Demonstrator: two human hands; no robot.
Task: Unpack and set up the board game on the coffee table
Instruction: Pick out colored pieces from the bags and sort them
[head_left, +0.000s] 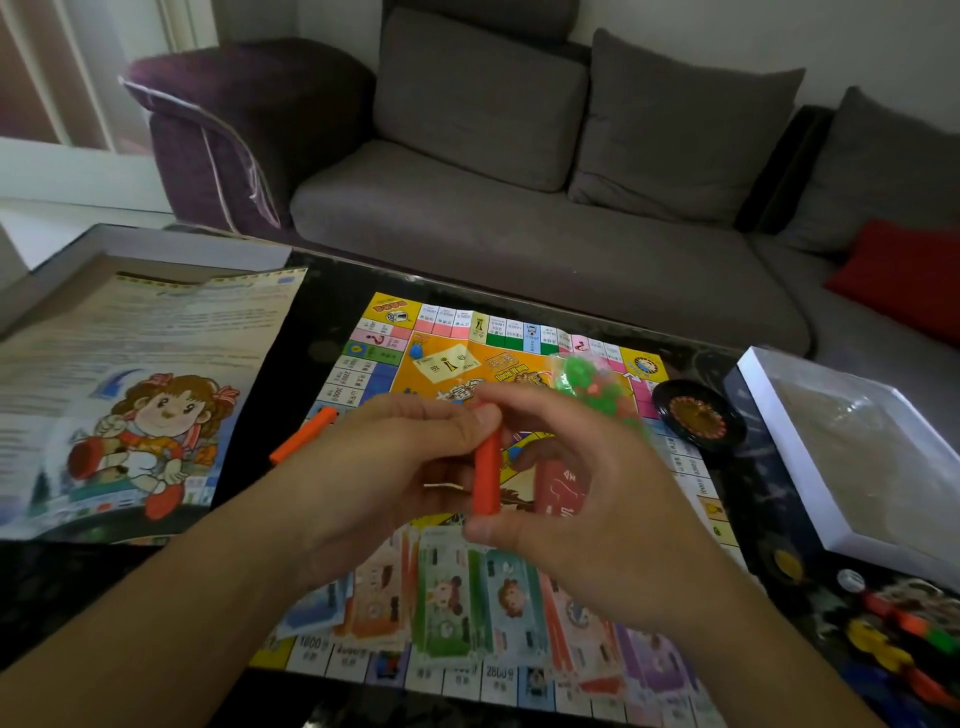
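Gripping orange stick (487, 475) | both hands: left (387, 467), right (587, 499) | above board (374, 364)

We find the game board (498, 395) lying flat at the centre of the coffee table (322, 306), with the sofa (519, 208) behind the table. To the left of the board lies the rules sheet (130, 395), partly over the box lid (156, 244) at the table's far left corner. A loose stick (304, 434) rests at the board's left edge. Paper money (467, 603) is fanned along the board's near side. A bag of small pieces (592, 384) sits on the board's far right part; the spinner wheel (696, 415) lies just beside that edge. Further right stands the box tray (779, 431), with loose tokens (898, 634) in front of it. Both hands (384, 467) (597, 499) are above the board's middle, a stick (487, 478) between them.
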